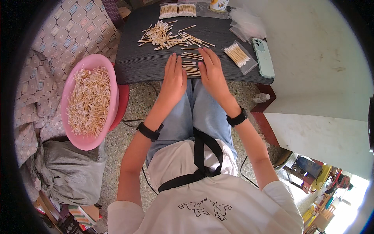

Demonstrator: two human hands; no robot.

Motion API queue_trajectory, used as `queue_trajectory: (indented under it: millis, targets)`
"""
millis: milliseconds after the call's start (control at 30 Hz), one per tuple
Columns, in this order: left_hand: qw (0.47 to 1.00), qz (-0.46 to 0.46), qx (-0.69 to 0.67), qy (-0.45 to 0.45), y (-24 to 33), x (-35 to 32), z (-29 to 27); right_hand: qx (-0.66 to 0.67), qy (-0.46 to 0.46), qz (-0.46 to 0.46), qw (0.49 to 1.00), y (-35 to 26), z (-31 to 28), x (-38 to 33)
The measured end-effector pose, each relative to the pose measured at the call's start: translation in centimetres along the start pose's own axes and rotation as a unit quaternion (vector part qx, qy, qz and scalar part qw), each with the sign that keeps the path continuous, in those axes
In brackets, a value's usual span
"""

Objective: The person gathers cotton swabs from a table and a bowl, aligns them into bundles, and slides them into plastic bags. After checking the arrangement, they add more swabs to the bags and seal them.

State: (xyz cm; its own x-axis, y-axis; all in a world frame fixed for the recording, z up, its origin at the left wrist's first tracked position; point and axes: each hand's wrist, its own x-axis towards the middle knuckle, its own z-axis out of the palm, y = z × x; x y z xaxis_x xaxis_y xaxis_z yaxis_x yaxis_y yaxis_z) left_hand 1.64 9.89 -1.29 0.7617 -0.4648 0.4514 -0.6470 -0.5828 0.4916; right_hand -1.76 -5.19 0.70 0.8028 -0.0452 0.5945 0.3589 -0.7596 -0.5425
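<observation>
A small row of cotton swabs (191,62) lies crosswise near the front edge of the dark table (132,64). My left hand (174,78) rests at their left ends, its fingers stretched out and side by side. On the opposite side, my right hand (212,72) touches or nearly touches the right ends, fingers also extended. The swabs lie between the two hands, not gripped by either. Just beyond is a loose heap of swabs (159,35), with more scattered swabs (194,39) to its right.
A clear bag of swabs (237,54) and a pale green phone (263,58) lie at the right. Filled swab packs (177,10), a cup (219,4) and clear empty bags (249,23) sit at the back. Left of the table stands a pink basin (113,97) full of swabs.
</observation>
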Motion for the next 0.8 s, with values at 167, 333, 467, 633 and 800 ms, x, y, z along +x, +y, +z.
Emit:
queue_trajectory:
  millis: [167,333,467,633,800]
  targets:
    - [0.998,-0.026,-0.05,0.031,1.2,1.0,1.8,0.003,0.007,0.062,0.998,-0.4,2.8,-0.8]
    - [0.99,-0.001,-0.128,0.055,-0.6,1.2,1.1,0.06,-0.05,0.077,0.994,0.9,1.5,-0.3]
    - [0.997,0.067,-0.026,-0.001,-2.3,0.8,-2.2,0.021,-0.157,0.033,0.987,1.4,-1.8,-0.4]
    - [0.997,0.08,0.011,-0.018,-2.4,1.5,-0.5,0.017,-0.133,-0.002,0.991,2.3,-0.8,0.6]
    - [0.997,0.061,0.026,-0.031,-2.0,2.4,0.6,0.008,-0.085,-0.013,0.996,2.8,0.2,1.3]
